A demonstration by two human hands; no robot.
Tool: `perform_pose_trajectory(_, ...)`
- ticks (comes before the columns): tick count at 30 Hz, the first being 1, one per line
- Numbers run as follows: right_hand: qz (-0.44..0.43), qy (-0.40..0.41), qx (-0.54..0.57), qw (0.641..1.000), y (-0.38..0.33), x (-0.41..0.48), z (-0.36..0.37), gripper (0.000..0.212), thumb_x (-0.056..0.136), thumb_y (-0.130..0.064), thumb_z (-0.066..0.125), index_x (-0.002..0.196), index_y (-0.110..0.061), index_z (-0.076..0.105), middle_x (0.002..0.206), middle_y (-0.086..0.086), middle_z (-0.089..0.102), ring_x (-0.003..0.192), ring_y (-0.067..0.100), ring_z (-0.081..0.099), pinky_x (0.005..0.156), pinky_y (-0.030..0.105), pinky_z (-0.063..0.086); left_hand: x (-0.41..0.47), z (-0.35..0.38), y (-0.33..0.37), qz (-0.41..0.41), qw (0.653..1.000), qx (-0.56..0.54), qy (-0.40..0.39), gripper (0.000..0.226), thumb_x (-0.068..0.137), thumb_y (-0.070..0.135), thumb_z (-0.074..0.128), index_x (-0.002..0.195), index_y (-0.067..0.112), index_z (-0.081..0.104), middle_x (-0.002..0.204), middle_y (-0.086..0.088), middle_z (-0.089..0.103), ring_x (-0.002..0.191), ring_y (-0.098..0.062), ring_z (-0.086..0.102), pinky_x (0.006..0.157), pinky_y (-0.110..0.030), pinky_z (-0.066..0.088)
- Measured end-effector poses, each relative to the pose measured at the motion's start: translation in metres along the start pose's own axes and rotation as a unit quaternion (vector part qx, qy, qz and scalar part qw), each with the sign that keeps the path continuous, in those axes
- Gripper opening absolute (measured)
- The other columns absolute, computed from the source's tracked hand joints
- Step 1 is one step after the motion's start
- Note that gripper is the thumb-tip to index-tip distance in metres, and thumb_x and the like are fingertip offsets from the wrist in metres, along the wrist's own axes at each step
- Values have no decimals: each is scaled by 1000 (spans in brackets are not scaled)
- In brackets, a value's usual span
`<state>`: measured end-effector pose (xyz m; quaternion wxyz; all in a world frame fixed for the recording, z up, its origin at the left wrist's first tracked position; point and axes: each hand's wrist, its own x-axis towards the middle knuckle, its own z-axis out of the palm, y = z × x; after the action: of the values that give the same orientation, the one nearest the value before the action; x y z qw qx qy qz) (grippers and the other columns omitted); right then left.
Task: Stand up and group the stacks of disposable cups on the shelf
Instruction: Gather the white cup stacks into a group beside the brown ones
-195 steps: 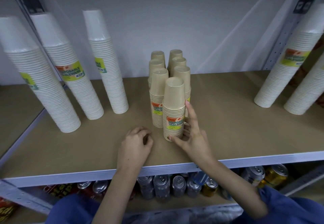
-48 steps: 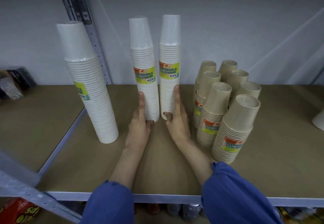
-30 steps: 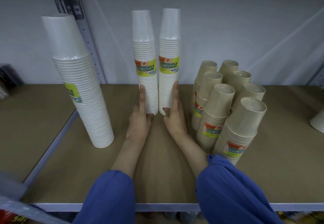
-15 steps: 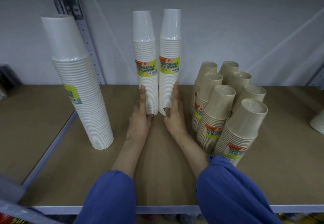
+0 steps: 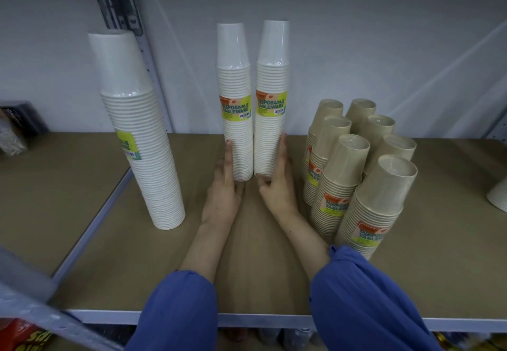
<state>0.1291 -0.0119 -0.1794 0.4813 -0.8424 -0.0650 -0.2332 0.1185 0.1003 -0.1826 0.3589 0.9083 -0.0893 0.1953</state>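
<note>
Two tall white cup stacks stand upright side by side at the back of the shelf (image 5: 260, 268): the left white stack (image 5: 236, 81) and the right white stack (image 5: 273, 76), both with green labels. My left hand (image 5: 223, 188) lies with straight fingers against the outer base of the left one. My right hand (image 5: 277, 183) presses the outer base of the right one the same way. A third tall white stack (image 5: 140, 131) stands alone to the left. A cluster of several shorter brown cup stacks (image 5: 356, 169) stands upright on the right.
A grey shelf upright (image 5: 123, 21) rises behind the lone white stack. Part of another white stack (image 5: 498, 195) shows at the right edge. Dark packaged goods (image 5: 16, 125) sit on the neighbouring shelf to the left. Cans and packets lie on the shelf below.
Since 6.5 s ago my hands left the brown cluster and went to the two white stacks. In the last second both hands and the stacks have hardly moved.
</note>
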Motion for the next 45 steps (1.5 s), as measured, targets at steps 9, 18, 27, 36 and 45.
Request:
perform_pose_trajectory(9, 97, -51, -131, 985, -12, -38, -7, 53, 82, -9, 57, 131, -6, 39, 133, 19, 41, 115, 33, 48, 94, 34, 38, -70, -43, 7, -44, 994, 96, -30, 29, 85, 28, 59, 110, 14, 63, 108, -7, 68, 94, -29, 63, 75, -35, 51)
perform_pose_trajectory(18, -31, -79, 29, 996, -63, -62, 29, 58, 78, -17, 66, 131, -10, 42, 124, 15, 51, 113, 25, 50, 88, 14, 30, -110, -107, -33, -95, 986, 125, -49, 16, 83, 24, 61, 95, 17, 68, 105, -3, 68, 95, -26, 62, 76, -38, 51)
perform_pose_trajectory(27, -112, -66, 17, 991, -113, -68, 83, 103, 60, -31, 82, 130, -39, 7, 143, 20, 31, 127, 34, 35, 102, 45, 34, -112, -116, -57, -148, 979, 136, -7, 31, 87, 12, 52, 116, 1, 57, 122, -18, 56, 111, -34, 49, 93, -41, 41)
perform_pose_trajectory(36, -119, -49, 25, 991, -107, -70, 83, 90, 73, -7, 67, 132, -34, 5, 132, 22, 42, 112, 33, 44, 91, 40, 40, -112, -113, -57, -164, 976, 142, -1, 29, 88, 14, 52, 114, 4, 58, 127, -14, 54, 117, -30, 44, 92, -34, 37)
perform_pose_trajectory(45, -103, -11, 24, 994, -78, -66, 39, 95, 74, -5, 68, 130, -40, -1, 138, 15, 37, 113, 18, 41, 85, 18, 34, -88, -93, -34, -128, 980, 143, -51, 34, 89, 15, 48, 122, 7, 53, 136, -10, 47, 124, -27, 41, 98, -35, 36)
